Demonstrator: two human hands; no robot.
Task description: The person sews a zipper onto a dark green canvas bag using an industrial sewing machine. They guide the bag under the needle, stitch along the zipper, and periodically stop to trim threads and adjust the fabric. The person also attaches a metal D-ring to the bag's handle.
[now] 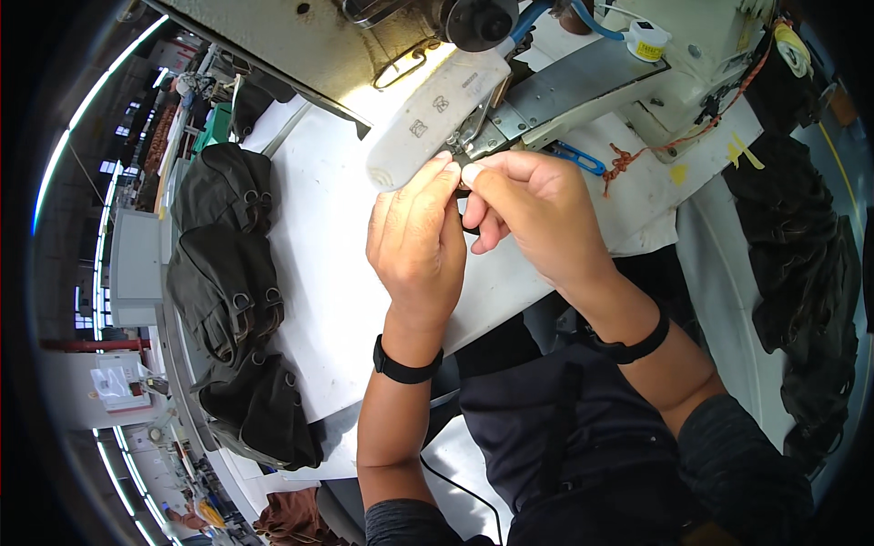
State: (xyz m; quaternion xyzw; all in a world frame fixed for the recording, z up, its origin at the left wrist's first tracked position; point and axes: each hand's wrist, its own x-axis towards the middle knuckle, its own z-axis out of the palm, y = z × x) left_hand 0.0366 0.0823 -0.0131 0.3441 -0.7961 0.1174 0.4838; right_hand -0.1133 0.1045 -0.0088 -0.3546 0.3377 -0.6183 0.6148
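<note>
At the needle area of a sewing machine (428, 109), both of my hands are closed around a small dark piece of material (461, 160), mostly hidden by my fingers. My left hand (410, 237) has its fingertips pressed together on it, just below the pale machine head. My right hand (533, 209) pinches it between thumb and index finger, with the other fingers curled beneath. The metal machine bed (564, 96) extends up to the right. Beside my right hand, a blue-handled tool (583, 158) and some red cord (622, 159) lie on the white table (328, 300).
Several dark olive bags with metal rings (223, 291) are piled along the left. More dark fabric items (792, 273) hang or lie at the far right. Brown material (287, 519) sits at the lower left, near a distant co-worker (187, 517). A white spool-like object (646, 41) rests on the machine.
</note>
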